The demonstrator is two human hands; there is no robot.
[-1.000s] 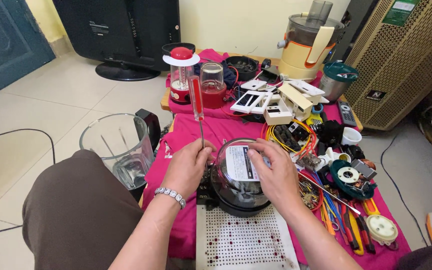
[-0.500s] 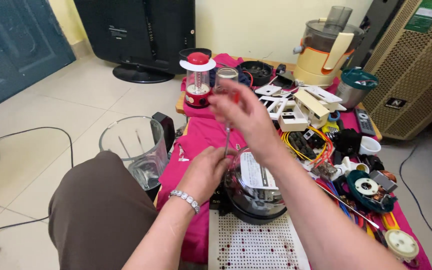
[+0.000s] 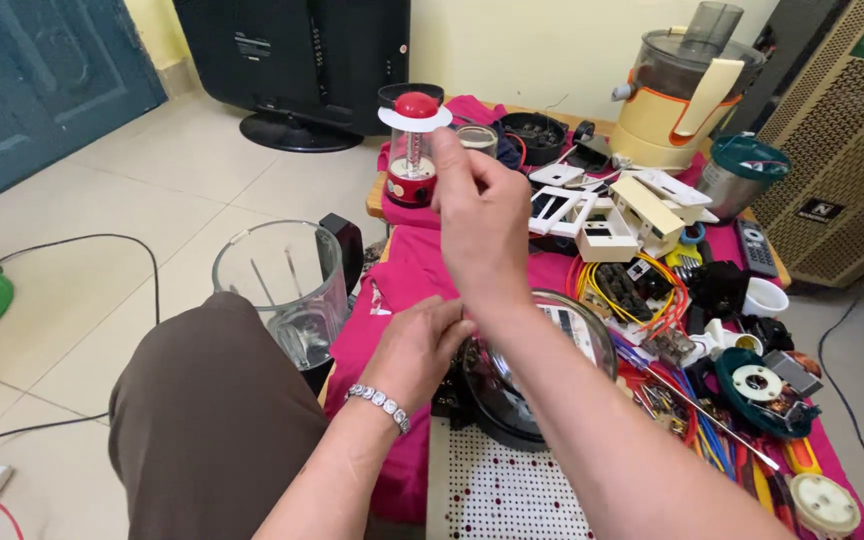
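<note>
change: right hand (image 3: 480, 215) has lifted off the round glass-domed unit (image 3: 537, 365) since a second ago and now hangs raised above it, at the height of the red lamp; the red-handled screwdriver it held then is not visible now. Left hand stays at the dome's left rim.
knee: brown trouser leg (image 3: 214, 420) fills lower left, just beside the clear blender jar (image 3: 282, 285) standing upright on its dark base.
left hand: (image 3: 414, 350) curled, fingers narrow, pressing on the left edge of the dome; bracelet (image 3: 380, 404) at the wrist. Whether it pinches a small part I cannot tell.
right hand: fingers bunched at the tips, back of hand to camera; what they pinch, if anything, is hidden.
key relation: dome lies straight below and slightly toward the body from the right hand; the left hand is the nearer one, already touching. The forearm crosses over the dome's right half.
dome: sits on the pink cloth (image 3: 407, 275), its near edge over a white perforated board (image 3: 512, 490); a label plate shows through the glass.
behind: red lamp with white shade (image 3: 414, 150) upright, well apart from the dome.
right side: coil of red and yellow wires (image 3: 632, 290), white switch boxes (image 3: 612, 215), beige juicer (image 3: 677, 90) at the back, green round part (image 3: 760, 385), loose tools along the edge.
</note>
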